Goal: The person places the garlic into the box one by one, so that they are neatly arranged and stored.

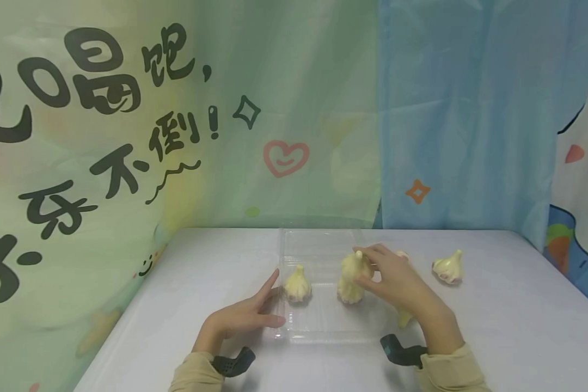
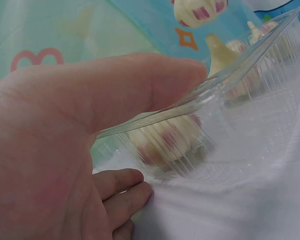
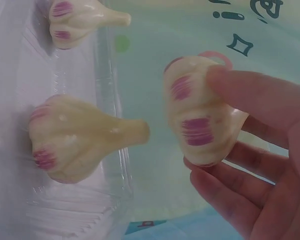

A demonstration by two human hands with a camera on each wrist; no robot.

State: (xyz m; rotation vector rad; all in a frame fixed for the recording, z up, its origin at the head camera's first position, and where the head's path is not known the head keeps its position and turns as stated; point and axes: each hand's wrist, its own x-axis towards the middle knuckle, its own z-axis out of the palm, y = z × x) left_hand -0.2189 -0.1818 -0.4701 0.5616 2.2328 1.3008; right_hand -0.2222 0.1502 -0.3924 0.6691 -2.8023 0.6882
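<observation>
A clear plastic container point(image 1: 318, 321) lies open on the white table. Inside it, one garlic bulb point(image 1: 298, 284) stands toward the left and a second garlic bulb point(image 3: 80, 137) toward the right. My right hand point(image 1: 397, 275) pinches another garlic bulb point(image 3: 200, 120) between thumb and fingers, held above the second one. This raised bulb, cream with purple patches, is tilted in the right wrist view. At the container's left wall is my left hand point(image 1: 245, 316), its fingers extended and thumb point(image 2: 140, 85) lying along the rim. Its other fingers rest low outside the wall.
One garlic bulb point(image 1: 449, 268) lies right of the container on the table. Two more, a bulb behind my right hand point(image 1: 402, 255) and a bulb beside my right wrist point(image 1: 404, 317), are partly hidden. A printed curtain point(image 1: 284, 109) hangs behind the table.
</observation>
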